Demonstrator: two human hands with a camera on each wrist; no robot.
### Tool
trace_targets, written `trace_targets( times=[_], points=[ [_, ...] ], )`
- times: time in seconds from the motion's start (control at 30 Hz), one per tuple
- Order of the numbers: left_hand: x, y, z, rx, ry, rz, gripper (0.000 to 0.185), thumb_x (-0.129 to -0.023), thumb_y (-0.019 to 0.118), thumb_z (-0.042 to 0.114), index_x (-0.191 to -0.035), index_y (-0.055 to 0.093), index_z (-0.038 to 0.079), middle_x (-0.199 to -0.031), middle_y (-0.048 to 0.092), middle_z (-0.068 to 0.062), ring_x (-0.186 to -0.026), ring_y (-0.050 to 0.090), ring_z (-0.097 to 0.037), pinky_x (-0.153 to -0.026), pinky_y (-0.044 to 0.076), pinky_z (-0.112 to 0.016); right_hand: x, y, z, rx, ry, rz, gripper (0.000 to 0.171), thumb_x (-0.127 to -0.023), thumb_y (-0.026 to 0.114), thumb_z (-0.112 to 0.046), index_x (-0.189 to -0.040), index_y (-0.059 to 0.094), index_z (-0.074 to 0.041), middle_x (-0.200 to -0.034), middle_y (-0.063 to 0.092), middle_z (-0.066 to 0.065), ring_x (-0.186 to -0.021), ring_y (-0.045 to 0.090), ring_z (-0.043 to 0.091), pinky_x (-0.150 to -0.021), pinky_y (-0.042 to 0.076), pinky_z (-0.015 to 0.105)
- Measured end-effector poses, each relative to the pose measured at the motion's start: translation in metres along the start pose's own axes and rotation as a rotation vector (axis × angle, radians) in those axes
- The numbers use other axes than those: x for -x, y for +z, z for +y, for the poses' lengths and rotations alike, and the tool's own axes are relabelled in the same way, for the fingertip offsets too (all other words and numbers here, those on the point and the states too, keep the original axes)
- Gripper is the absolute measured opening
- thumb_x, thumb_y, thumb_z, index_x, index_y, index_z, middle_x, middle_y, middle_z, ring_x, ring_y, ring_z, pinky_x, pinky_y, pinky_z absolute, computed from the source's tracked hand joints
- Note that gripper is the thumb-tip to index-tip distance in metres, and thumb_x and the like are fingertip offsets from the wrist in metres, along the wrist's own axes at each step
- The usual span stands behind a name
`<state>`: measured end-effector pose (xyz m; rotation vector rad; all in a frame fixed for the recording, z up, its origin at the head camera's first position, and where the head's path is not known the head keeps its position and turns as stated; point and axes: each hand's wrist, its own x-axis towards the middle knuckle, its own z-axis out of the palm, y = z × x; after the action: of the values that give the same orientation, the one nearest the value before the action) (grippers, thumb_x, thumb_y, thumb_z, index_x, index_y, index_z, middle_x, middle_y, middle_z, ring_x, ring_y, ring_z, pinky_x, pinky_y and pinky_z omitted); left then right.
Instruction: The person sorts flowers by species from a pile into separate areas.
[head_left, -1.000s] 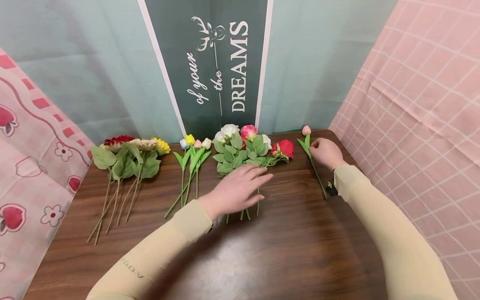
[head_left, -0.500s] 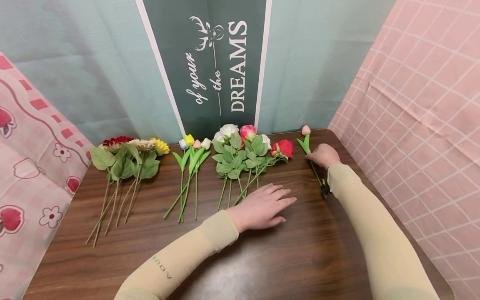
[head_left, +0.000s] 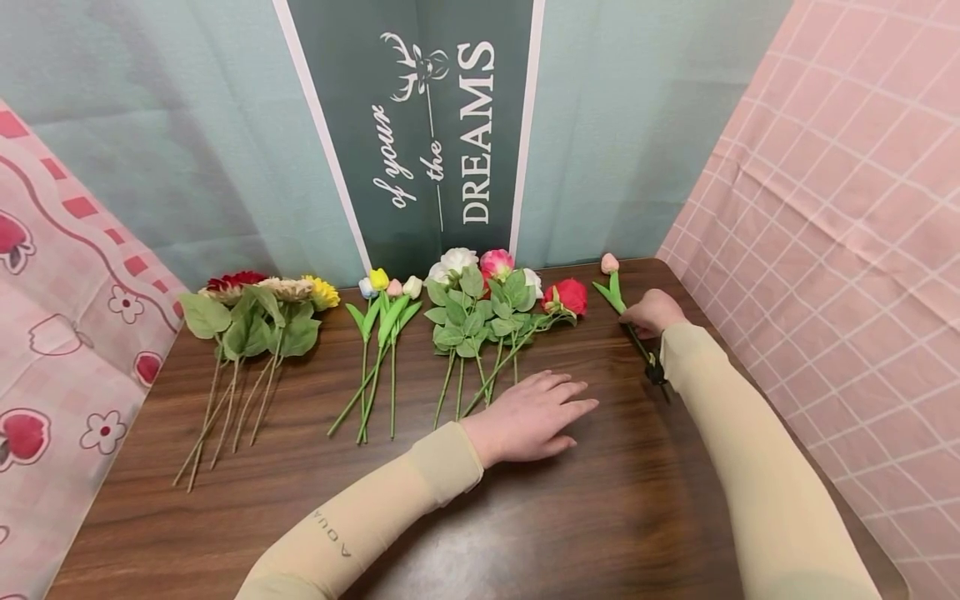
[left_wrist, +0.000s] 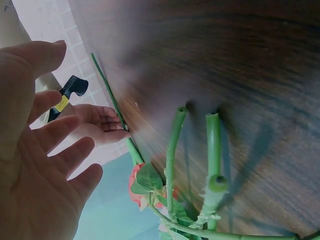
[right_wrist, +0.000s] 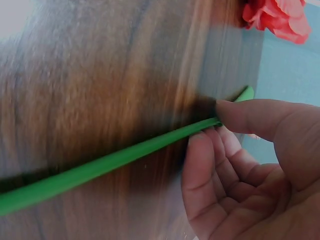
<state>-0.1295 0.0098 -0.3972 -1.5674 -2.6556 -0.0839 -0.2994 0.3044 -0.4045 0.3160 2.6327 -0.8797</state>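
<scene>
At the right of the table a pink tulip (head_left: 609,263) lies with its bloom toward the back. My right hand (head_left: 651,313) pinches its green stem (right_wrist: 110,162) between thumb and fingers, just below the leaves. My left hand (head_left: 528,419) holds nothing, its fingers spread over the table in front of the rose stems. Those cut stem ends (left_wrist: 213,145) show beside it in the left wrist view. Between the two hands, farther back, lies a red rose (head_left: 567,297), its stem slanting under the left hand.
White and pink roses (head_left: 497,264) lie in a leafy bunch at back centre. Left of them are several small tulips (head_left: 379,279), then a group of daisy-like flowers (head_left: 288,289) at far left. Curtain-like cloths (head_left: 615,125) enclose the wooden table (head_left: 600,517) at the back and sides.
My left hand has drawn back from the rose leaves, toward me and to the right. The right hand has moved lower along the tulip's stem, whose lower end has swung slightly right.
</scene>
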Motion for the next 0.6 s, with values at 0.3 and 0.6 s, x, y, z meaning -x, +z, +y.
trace_targets(
  times=[0.3,0.6],
  points=[
    [0.007,-0.003,-0.006,0.092,-0.021,0.036,0.059,-0.102,0.059,0.044,-0.155,0.047,0.019,-0.158,0.044,-0.007,-0.145,0.039,-0.027,-0.122,0.024,-0.039,0.010,-0.017,0.010,-0.128,-0.079,-0.011,0.030,-0.093,0.070,-0.011,-0.103,0.066,0.018,-0.078,0.068,0.014,-0.066,0.068,0.019,-0.065,0.061,0.036],
    [0.026,-0.013,-0.025,0.315,-0.240,0.154,0.049,-0.103,0.060,0.034,-0.148,0.056,0.015,-0.150,0.054,-0.005,-0.138,0.050,-0.022,-0.114,0.039,-0.039,0.036,-0.032,-0.029,-0.327,-0.249,0.056,0.043,-0.098,0.070,-0.026,-0.119,0.066,0.012,-0.082,0.070,0.001,-0.072,0.067,0.011,-0.069,0.060,0.029]
  ],
)
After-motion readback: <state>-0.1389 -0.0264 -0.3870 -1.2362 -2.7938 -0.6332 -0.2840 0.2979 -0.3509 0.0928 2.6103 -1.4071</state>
